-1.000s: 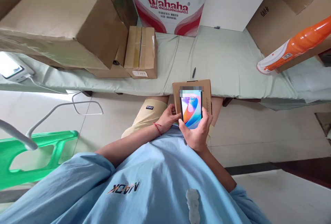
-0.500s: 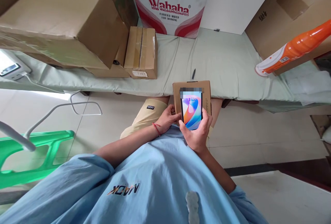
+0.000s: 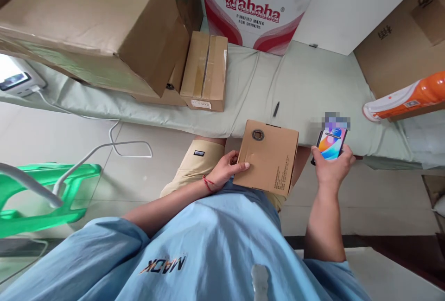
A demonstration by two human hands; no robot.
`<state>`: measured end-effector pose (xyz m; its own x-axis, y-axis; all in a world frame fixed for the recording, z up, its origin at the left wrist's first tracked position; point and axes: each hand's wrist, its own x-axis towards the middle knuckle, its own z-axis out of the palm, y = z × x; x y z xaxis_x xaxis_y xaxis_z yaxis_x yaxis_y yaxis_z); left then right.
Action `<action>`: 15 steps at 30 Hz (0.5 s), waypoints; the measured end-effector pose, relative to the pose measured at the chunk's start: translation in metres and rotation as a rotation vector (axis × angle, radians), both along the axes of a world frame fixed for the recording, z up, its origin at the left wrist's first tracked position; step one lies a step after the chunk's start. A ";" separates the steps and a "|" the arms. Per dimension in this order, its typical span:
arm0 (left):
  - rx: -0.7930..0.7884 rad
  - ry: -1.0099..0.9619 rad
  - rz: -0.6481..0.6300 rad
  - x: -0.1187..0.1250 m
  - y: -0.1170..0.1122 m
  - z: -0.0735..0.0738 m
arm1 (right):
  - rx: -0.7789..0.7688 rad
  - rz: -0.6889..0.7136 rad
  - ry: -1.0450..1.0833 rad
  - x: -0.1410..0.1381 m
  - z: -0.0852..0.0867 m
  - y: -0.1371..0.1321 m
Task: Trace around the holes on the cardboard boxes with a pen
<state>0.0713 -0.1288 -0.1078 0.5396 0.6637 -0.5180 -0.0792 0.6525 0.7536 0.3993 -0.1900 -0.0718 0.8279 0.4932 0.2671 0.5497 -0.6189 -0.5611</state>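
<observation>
My left hand (image 3: 227, 169) grips the lower left edge of a small cardboard box (image 3: 267, 157), its thumb on top. The box lies tilted over my lap, with a round dark-rimmed mark near its upper left and printed text at its lower right. Off to the right, my right hand (image 3: 333, 164) is wrapped round a smartphone (image 3: 331, 144) whose lit screen faces up, partly blurred out at the top. The phone is apart from the box, near the front edge of the cloth-covered surface (image 3: 313, 78).
A black pen (image 3: 276, 109) lies beyond the box. Behind stand a taped carton (image 3: 204, 71), a Wahaha water carton (image 3: 257, 9) and a large brown box (image 3: 79, 18). An orange bottle (image 3: 406, 97) is at right. A green stool (image 3: 69, 199) and white cable (image 3: 100, 145) are at left.
My right hand has carried the smartphone rightward, away from above the cardboard box, uncovering the box's top. My left hand still holds the box. The camera view has shifted slightly.
</observation>
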 end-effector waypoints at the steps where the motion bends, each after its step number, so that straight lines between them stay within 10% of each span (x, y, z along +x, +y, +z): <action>1: -0.015 -0.014 -0.006 -0.001 0.002 0.002 | -0.070 -0.022 0.030 0.011 0.002 0.006; 15: -0.038 -0.148 0.010 -0.011 0.037 0.038 | -0.456 -0.006 0.110 0.032 0.001 0.059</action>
<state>0.0603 -0.0914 -0.0693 0.6058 0.6506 -0.4580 -0.1941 0.6791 0.7079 0.4317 -0.1313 -0.0707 0.8422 0.5352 -0.0651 0.4981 -0.8186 -0.2858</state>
